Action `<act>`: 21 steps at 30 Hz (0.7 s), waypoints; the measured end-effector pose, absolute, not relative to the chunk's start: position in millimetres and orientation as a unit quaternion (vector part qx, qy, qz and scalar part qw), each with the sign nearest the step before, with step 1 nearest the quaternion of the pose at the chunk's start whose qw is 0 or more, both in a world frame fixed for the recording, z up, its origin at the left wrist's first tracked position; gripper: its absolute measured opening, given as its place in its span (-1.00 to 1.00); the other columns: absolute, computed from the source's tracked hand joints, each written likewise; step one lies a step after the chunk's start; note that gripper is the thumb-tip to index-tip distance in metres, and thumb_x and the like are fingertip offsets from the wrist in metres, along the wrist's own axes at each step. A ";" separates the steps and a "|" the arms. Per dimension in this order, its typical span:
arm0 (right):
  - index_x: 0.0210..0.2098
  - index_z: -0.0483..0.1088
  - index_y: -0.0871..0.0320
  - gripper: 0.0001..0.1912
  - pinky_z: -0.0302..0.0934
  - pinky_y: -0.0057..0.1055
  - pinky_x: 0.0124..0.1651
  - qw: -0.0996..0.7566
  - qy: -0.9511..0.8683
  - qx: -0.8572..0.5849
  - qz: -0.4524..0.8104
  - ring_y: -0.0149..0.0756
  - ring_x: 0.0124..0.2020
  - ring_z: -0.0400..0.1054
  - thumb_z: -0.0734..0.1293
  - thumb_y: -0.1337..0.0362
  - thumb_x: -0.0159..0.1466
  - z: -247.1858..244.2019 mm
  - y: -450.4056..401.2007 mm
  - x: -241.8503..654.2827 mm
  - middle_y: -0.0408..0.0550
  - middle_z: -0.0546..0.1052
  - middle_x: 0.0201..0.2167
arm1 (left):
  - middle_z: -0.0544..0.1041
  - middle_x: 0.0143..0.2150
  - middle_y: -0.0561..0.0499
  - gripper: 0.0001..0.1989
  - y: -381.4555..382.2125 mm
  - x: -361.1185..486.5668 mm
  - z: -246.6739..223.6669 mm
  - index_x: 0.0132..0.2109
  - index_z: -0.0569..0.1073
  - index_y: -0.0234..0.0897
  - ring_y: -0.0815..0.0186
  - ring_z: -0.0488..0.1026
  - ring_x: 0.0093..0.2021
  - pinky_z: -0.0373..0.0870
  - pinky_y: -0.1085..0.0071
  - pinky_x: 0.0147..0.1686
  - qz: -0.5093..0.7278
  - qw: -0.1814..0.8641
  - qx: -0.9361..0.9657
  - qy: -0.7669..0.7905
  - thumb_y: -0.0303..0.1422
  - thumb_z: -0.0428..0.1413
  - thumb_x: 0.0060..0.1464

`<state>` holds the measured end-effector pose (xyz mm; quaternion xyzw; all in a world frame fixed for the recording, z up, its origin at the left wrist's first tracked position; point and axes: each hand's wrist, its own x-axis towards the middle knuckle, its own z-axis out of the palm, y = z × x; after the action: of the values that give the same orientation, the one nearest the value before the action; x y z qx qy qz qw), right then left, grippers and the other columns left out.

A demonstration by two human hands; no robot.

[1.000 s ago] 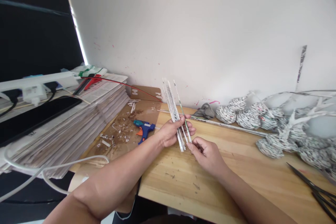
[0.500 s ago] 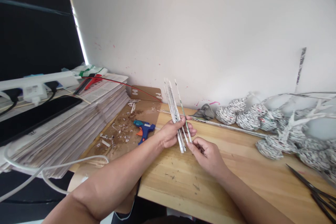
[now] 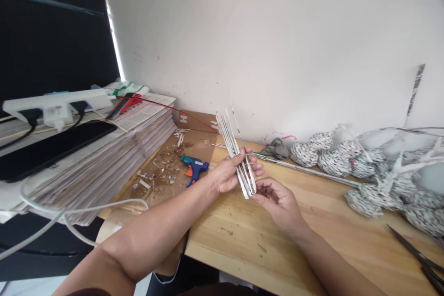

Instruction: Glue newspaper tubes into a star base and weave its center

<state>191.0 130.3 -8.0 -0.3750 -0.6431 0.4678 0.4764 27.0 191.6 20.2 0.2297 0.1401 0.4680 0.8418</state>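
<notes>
My left hand (image 3: 231, 173) is closed around a bundle of thin rolled newspaper tubes (image 3: 231, 141) held above the table, their upper ends fanned slightly apart. One tube with green marks stands off to the right of the others and bends round at the bottom into a narrow loop. At that bent lower end, my right hand (image 3: 277, 203) pinches the tube between thumb and forefinger, its other fingers curled. Behind my left wrist, a blue glue gun (image 3: 197, 169) with an orange trigger lies on a cardboard sheet.
Woven newspaper shapes (image 3: 335, 162) line the wall at right, near a grey cloth (image 3: 275, 149) and a long paper rod (image 3: 308, 169). Black scissors (image 3: 412, 249) lie at front right. A tall newspaper stack (image 3: 145, 148) at left carries a phone (image 3: 58, 150) and power strip (image 3: 58, 104).
The green-marked tube's lower end has been folded against the bundle by my right hand. My left hand keeps its hold. The whole view has shifted slightly.
</notes>
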 end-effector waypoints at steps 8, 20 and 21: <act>-0.31 0.40 0.13 -0.79 0.26 -0.41 -0.35 0.497 -0.602 -0.416 0.467 -0.39 -0.45 0.33 0.45 0.20 0.13 -4.5 129.4 190.8 -0.11 0.49 -0.42 | 0.53 -0.27 -0.02 -0.84 191.3 25.9 23.4 -0.10 0.35 -0.25 0.19 0.58 -0.27 0.49 0.06 -0.12 0.480 0.833 0.233 0.144 -0.30 0.02 0.21; -0.27 0.45 0.07 -0.69 0.11 -0.44 -0.51 0.542 -0.447 -0.397 0.590 -0.45 -0.57 0.28 0.51 0.16 0.01 -3.1 129.9 189.9 -0.20 0.44 -0.49 | 0.54 -0.17 -0.05 -0.85 193.2 26.5 17.3 -0.13 0.33 -0.26 0.17 0.58 -0.22 0.54 0.14 -0.23 0.478 0.827 0.255 0.149 -0.29 0.02 0.21; -0.28 0.45 0.06 -0.69 0.09 -0.45 -0.51 0.543 -0.435 -0.389 0.603 -0.46 -0.58 0.27 0.52 0.17 0.00 -1.8 129.6 189.7 -0.21 0.43 -0.49 | 0.54 -0.17 -0.05 -0.85 192.7 26.8 17.6 -0.13 0.33 -0.26 0.17 0.58 -0.22 0.54 0.15 -0.25 0.478 0.828 0.255 0.149 -0.29 0.02 0.21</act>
<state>189.7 129.6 -1.8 -0.3891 -0.4354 0.6032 0.5434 26.8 192.7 17.6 0.2549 0.1488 0.4775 0.8276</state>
